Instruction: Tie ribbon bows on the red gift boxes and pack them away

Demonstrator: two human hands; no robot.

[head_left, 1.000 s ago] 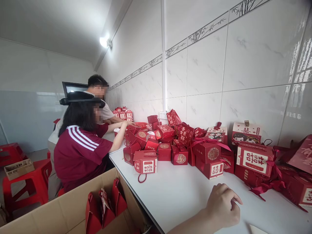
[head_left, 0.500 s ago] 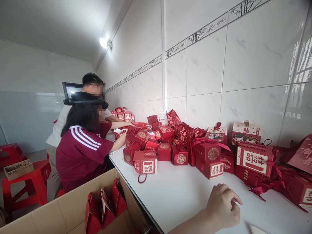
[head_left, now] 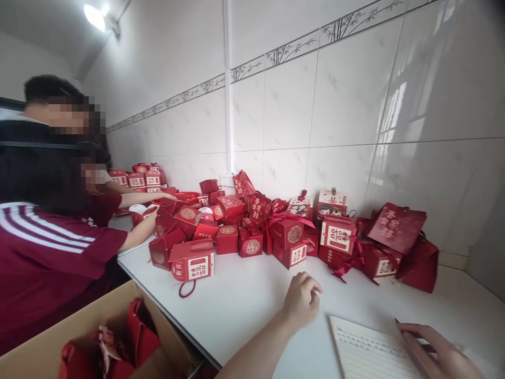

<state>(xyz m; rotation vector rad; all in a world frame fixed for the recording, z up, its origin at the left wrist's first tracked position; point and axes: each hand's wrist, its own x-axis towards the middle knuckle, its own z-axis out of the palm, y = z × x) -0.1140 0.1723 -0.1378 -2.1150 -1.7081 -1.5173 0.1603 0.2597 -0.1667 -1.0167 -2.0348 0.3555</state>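
Note:
My left hand [head_left: 303, 301] rests on the white table, its fingers curled in and nothing seen in them. It lies in front of the heap of red gift boxes, touching none of them. To its right is a lined notebook page [head_left: 369, 347] with handwriting across its upper lines. My right hand [head_left: 442, 350] is over the page's right side, closed around a slim dark pen [head_left: 398, 322]; only the pen's tip end shows. Closest to my left hand stands a red box with a white double-happiness panel [head_left: 290, 255].
Red boxes with ribbons [head_left: 379, 258] line the wall along the table [head_left: 236, 305]. An open cardboard carton [head_left: 37, 345] with several red boxes inside stands below the table's left edge. Two people at the left reach into the heap; one wears a maroon striped sleeve [head_left: 51, 237].
My view has swung right and down, so the boxes and co-workers appear farther left. The notebook and my right hand with the pen have come into view. My left hand stays curled on the table.

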